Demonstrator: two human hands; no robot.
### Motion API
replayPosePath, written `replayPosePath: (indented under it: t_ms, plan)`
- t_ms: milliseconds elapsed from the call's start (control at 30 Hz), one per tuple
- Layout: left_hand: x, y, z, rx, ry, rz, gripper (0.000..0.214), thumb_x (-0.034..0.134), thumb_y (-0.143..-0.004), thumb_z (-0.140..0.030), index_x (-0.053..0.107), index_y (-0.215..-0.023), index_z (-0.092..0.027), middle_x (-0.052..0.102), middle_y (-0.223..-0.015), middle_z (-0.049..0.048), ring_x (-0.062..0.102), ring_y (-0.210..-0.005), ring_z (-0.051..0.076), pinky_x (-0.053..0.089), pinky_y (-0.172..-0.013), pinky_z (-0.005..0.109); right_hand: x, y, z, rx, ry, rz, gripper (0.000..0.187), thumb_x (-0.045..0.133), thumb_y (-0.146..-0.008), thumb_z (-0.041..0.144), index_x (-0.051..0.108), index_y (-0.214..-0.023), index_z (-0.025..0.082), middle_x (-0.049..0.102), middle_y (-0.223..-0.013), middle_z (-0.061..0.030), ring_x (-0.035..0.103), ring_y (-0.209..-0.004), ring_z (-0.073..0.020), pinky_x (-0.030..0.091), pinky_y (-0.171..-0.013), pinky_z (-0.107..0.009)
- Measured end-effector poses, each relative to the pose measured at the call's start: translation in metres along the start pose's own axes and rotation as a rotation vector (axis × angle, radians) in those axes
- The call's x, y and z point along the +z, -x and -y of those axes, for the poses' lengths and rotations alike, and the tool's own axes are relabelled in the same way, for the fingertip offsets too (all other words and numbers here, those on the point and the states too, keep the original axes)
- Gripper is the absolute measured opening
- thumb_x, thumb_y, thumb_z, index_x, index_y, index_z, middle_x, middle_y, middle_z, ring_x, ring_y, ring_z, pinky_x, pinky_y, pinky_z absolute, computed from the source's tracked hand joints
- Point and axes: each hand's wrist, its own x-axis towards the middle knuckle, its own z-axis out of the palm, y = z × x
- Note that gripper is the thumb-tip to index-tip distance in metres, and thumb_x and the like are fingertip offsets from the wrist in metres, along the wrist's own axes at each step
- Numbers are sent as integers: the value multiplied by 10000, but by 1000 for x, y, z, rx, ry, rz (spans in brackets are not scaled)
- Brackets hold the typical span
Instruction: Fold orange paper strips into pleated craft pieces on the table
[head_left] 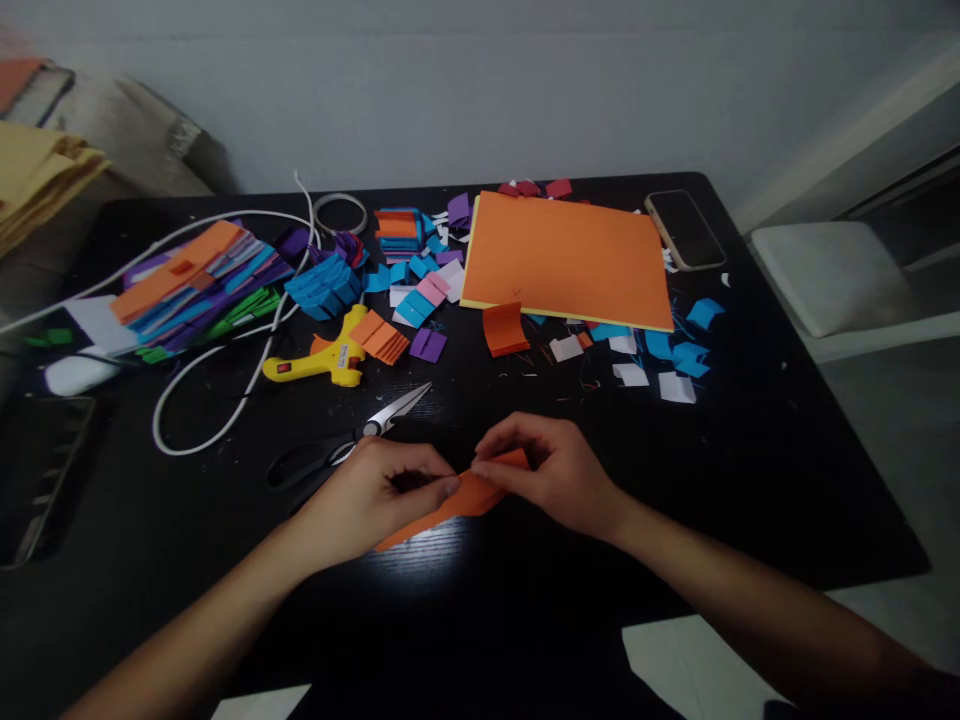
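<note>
An orange paper strip (472,492) slants across the near middle of the black table, between my two hands. My left hand (382,487) pinches its upper edge with thumb and forefinger. From the other side my right hand (551,470) also pinches the strip, its fingertips close to those of the left. Behind my left hand lie scissors (371,428) with black handles, blades pointing away to the right. A small folded orange paper piece (505,330) rests farther back, against the near edge of a stack of orange sheets (570,255).
A yellow glue gun (322,362) lies left of centre, near a looped white cable (161,400). Bundles of folded coloured paper (206,280) cover the back left. Paper scraps (675,387) are scattered right of centre. A phone (684,230) lies at the back right corner.
</note>
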Motion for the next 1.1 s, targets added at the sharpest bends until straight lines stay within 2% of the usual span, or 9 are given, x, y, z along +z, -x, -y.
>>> replayPosePath:
  t_ms: [200,333,433,567,667,833,900,1000,1100]
  plan:
    - [-4,-1,4,12,11,-127,241,658,-965,-352,781,-843,-184,710,-682,-5,586,-601,107,438,-544,196,-15,-13,1,110,-125,-130,293,952,-684,348,746,-842,213,783,-815,-12,760,-785,-191,622,-782,-343]
    - [-2,-2,1,19,41,-169,222,671,-944,-319,766,-805,-175,716,-675,-3,607,-600,106,453,-552,189,-13,-13,-1,101,-175,-158,299,929,-726,364,744,-911,217,779,-884,-21,765,-882,-195,621,-840,-340]
    - [2,-3,-3,11,118,-256,223,686,-936,-339,763,-814,-169,728,-700,6,624,-615,112,471,-567,193,-7,-9,-1,132,-268,-78,371,922,-740,350,717,-1024,226,780,-981,-24,766,-955,-192,625,-904,-348]
    - [8,-5,-7,-10,282,-344,178,719,-916,-337,741,-875,-165,693,-685,-8,613,-604,105,471,-554,187,2,-4,-1,209,-370,85,485,971,-667,312,697,-1055,214,794,-1051,-39,780,-987,-220,630,-961,-402]
    - [13,-5,-7,-21,387,-286,152,732,-899,-312,697,-883,-165,710,-720,-1,645,-641,112,507,-600,196,5,-2,-3,204,-368,66,456,966,-677,324,712,-1035,202,799,-1058,-52,780,-980,-220,633,-952,-407]
    - [18,-3,-3,-97,392,-39,203,735,-886,-338,709,-824,-146,730,-702,39,680,-628,152,561,-600,248,4,-2,-2,150,-273,-58,360,955,-692,328,720,-939,214,769,-913,-15,752,-854,-172,630,-835,-327]
    - [20,-3,-1,-123,382,-35,230,742,-881,-356,725,-809,-139,720,-667,42,677,-598,156,566,-575,254,4,-2,-1,146,-258,-31,363,949,-699,323,729,-965,215,771,-935,-19,752,-857,-170,624,-829,-321]
    - [21,-4,1,-85,445,-112,212,760,-868,-347,743,-900,-138,737,-702,41,693,-611,159,597,-591,265,4,-1,0,162,-237,19,395,938,-714,338,723,-1023,216,786,-948,-29,768,-864,-188,628,-841,-351]
    - [20,-5,-1,-52,450,-130,186,755,-880,-326,741,-893,-142,744,-717,37,706,-632,156,609,-620,261,3,-1,-1,192,-233,-9,468,948,-700,342,690,-1070,219,789,-863,-13,781,-820,-202,631,-822,-368]
